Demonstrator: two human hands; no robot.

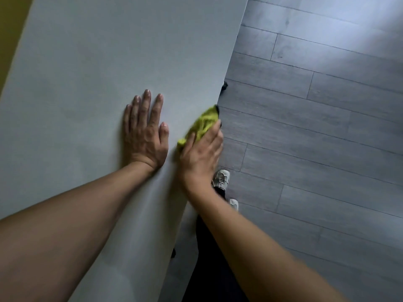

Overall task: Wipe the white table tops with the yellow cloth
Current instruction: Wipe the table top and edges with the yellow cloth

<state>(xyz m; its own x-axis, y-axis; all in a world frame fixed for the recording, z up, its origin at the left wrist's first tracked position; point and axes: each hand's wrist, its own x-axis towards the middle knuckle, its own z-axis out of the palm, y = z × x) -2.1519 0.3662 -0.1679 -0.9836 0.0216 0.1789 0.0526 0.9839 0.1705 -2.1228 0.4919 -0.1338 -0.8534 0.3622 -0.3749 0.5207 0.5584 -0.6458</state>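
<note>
The white table top (98, 62) fills the left and middle of the head view, its long edge running diagonally from top right to bottom middle. My left hand (145, 134) lies flat on it, palm down, fingers straight and spread. The yellow cloth (202, 123) is bunched at the table's right edge. My right hand (200, 152) presses down on the cloth, with its fingers laid over it and reaching past the table's edge.
Grey wood-plank floor (316, 127) lies to the right of the table. My legs in dark trousers and two pale shoes (221, 178) stand close to the table edge. A yellow-olive wall strip (11, 29) borders the table at far left.
</note>
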